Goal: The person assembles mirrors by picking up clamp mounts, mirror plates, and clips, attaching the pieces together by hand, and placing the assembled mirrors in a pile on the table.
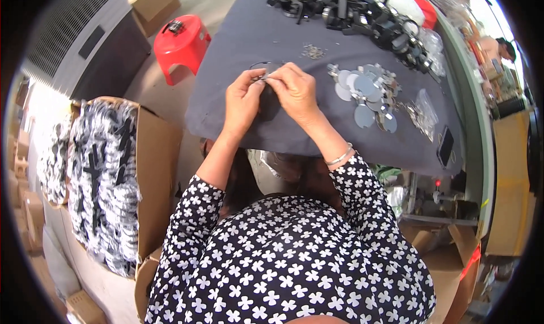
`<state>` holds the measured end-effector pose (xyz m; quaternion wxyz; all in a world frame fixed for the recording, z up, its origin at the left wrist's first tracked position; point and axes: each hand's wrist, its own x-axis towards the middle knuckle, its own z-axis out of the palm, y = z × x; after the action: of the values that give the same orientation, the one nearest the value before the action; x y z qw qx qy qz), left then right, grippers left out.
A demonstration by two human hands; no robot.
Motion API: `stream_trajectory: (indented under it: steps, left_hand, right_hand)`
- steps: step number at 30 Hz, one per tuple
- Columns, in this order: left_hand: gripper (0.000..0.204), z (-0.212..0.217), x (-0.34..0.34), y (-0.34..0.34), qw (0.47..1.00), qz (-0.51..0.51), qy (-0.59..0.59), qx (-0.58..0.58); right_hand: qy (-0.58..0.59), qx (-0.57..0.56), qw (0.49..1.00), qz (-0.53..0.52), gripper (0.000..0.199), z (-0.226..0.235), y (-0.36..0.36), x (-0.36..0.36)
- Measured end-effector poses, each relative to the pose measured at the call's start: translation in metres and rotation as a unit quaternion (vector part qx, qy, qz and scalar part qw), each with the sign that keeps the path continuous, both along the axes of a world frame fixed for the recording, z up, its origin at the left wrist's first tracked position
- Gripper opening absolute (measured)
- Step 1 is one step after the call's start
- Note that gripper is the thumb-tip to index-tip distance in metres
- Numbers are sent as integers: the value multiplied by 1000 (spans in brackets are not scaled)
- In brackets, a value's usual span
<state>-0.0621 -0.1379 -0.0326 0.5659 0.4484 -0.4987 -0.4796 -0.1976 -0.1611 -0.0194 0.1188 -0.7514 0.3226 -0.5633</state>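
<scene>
Over the dark grey cloth of the table (226, 57), my two hands meet with their fingertips close together. My left hand (241, 100) is closed in a pinch on a small dark piece with a bit of shine, mostly hidden by the fingers. Thumb and fingers of my right hand (296, 91) pinch at the same spot from the other side; what they grip is too small to name. A thin dark curved band shows just beyond the fingertips. Farther off lies a little heap of tiny metal pieces (313, 52). Round flat metal discs (365, 89) are piled right of my right hand.
Black wristwatches (345, 12) form a long heap along the far edge. At right lie a clear bag (426, 111) beside small metal parts, and a phone (446, 146). A red stool (180, 43) and a carton (156, 176) of plastic-wrapped goods stand left. Another person (496, 49) is far right.
</scene>
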Motion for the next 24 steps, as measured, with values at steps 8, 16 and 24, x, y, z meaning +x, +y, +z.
stream_trajectory:
  steps: [8,16,24]
  left_hand:
    - [20,-9,7,2,996,59,-47,-50]
    - [16,-18,1,-14,997,46,-24,-56]
    - [18,-10,2,-9,998,49,-33,-18]
  right_hand:
    - [26,-49,998,14,4,-3,-8,11]
    - [92,-49,993,-51,8,4,5,-16]
    - [156,42,930,-331,8,24,20,-211]
